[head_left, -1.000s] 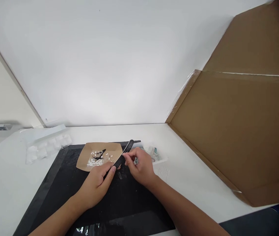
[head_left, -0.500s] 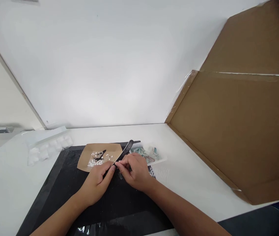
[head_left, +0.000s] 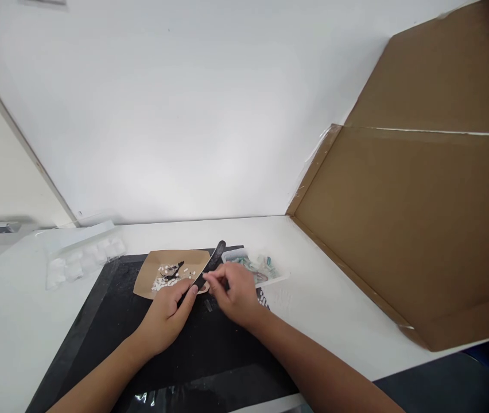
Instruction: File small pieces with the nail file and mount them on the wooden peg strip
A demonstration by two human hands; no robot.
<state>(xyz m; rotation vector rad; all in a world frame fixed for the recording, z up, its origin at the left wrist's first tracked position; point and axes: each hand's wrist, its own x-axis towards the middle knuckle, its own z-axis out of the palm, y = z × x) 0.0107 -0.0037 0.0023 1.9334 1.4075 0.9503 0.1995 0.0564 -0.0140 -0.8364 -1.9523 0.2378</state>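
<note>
My left hand (head_left: 171, 310) is closed on the lower end of a black curved nail file (head_left: 216, 256), which slants up and to the right over the cardboard tray's edge. My right hand (head_left: 235, 289) is pinched at the file's middle, beside the left fingertips. Whatever its fingertips hold is too small to make out. Behind my left hand sits a brown cardboard tray (head_left: 142, 281) with small white pieces (head_left: 158, 283) and dark scraps (head_left: 177, 269) in it. A small clear piece (head_left: 208, 306) lies on the black mat (head_left: 193, 355) below the hands.
Right of the hands, a white tray (head_left: 282, 277) holds teal and clear crumpled bits (head_left: 258, 267). A clear plastic pack with white lumps (head_left: 81, 261) lies at the left. Large brown cardboard (head_left: 408, 229) stands along the right, and a white wall (head_left: 175, 115) rises behind.
My right hand has shifted slightly up along the nail file, and its fingertips are now a little apart from my left fingertips. The view has moved a little.
</note>
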